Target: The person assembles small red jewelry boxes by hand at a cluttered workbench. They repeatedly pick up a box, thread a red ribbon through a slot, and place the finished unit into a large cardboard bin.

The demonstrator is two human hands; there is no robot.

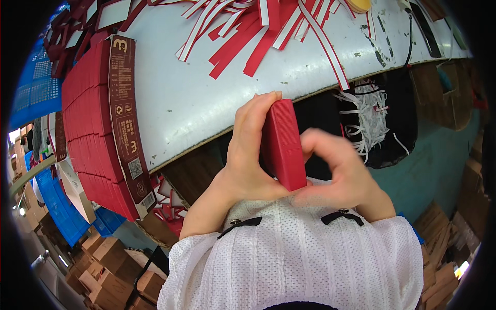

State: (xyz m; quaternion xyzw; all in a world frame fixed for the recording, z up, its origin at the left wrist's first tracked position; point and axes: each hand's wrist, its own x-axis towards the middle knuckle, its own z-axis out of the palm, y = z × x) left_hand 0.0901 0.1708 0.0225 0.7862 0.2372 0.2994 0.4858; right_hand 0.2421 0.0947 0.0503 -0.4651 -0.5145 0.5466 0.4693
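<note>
A slim red box (284, 144) with a finely ribbed side stands on edge in front of my chest, near the table's front edge. My left hand (250, 150) is closed on it from the left, fingers along its far side and thumb at its lower end. On the right side, my right hand (336, 170) is curled against the box, its fingertip at the edge and its thumb at the lower corner. Slight motion blur softens this hand. What lies behind the box is hidden.
White table (175, 98) ahead bears red-and-white strips (258, 39). Stacked red boxes (90, 124) stand at left beside a brown printed carton (124, 119). An open black bag (382, 124) of white scraps sits below the table's edge at right. Cardboard boxes (111, 258) lie lower left.
</note>
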